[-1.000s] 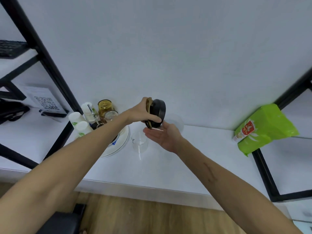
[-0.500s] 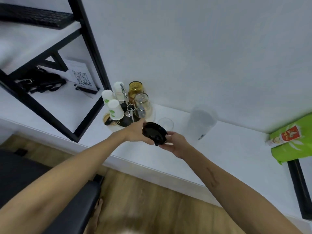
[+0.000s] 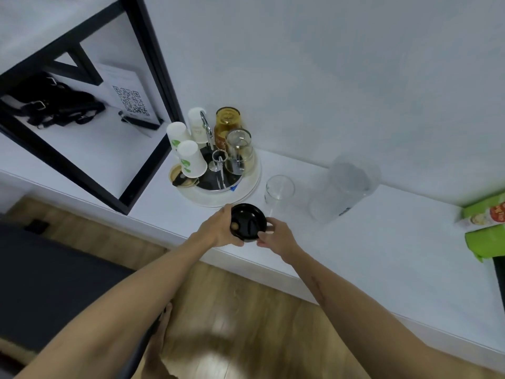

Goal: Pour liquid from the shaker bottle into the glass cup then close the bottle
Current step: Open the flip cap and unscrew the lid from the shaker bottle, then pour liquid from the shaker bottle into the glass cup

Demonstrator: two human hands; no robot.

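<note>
hands, left hand (image 3: 218, 228) and right hand (image 3: 276, 237), grip round glossy black lid (image 3: 248, 222).

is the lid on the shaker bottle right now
No, the black lid is held in both hands, apart from the open shaker bottle on the counter.

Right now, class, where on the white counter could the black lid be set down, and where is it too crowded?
Free: the counter between the shaker bottle and the green bag, and its near edge before the bottle. Crowded: the round tray of cups, beside the glass cup.
</note>
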